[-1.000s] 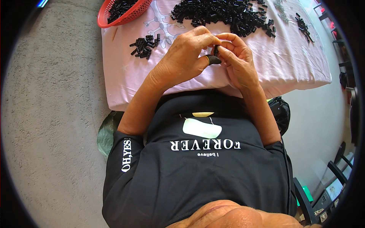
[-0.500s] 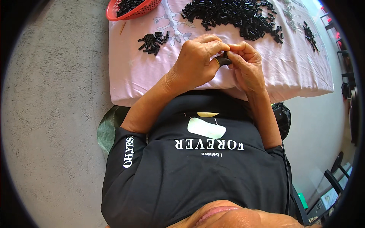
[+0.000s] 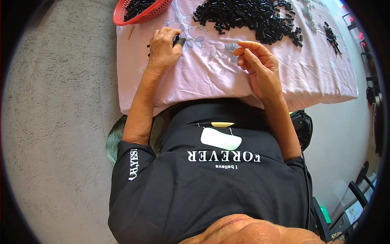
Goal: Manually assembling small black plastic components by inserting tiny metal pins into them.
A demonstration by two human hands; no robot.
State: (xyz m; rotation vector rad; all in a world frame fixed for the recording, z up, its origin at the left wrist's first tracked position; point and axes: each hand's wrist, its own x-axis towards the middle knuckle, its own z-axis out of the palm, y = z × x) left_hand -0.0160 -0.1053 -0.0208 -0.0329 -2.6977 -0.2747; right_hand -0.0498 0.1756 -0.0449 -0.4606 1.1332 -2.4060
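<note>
My left hand [image 3: 163, 48] is over the small pile of short black plastic pieces [image 3: 148, 51] on the left of the table and hides most of it. Its fingers curl toward a thumb in a black cover [image 3: 180, 42], with a small black piece [image 3: 176, 38] showing between them. Nearer the middle, my right hand [image 3: 262, 65] is raised with thumb and forefinger brought together. Whatever is in that pinch is too small to make out. Thin silvery pins [image 3: 230, 49] lie on the cloth beside its fingertips.
A pink patterned cloth [image 3: 191, 83] covers the table. A large heap of black pieces [image 3: 252, 18] lies at the far side. A red basket [image 3: 152, 17] with more stands at the far left, near a thin brown stick [image 3: 131, 33]. Another black cluster [image 3: 332, 38] lies far right.
My left hand has parted from the right and moved left to the small pile. My right hand has stayed nearly in place. The silvery pins, hidden before, now show.
</note>
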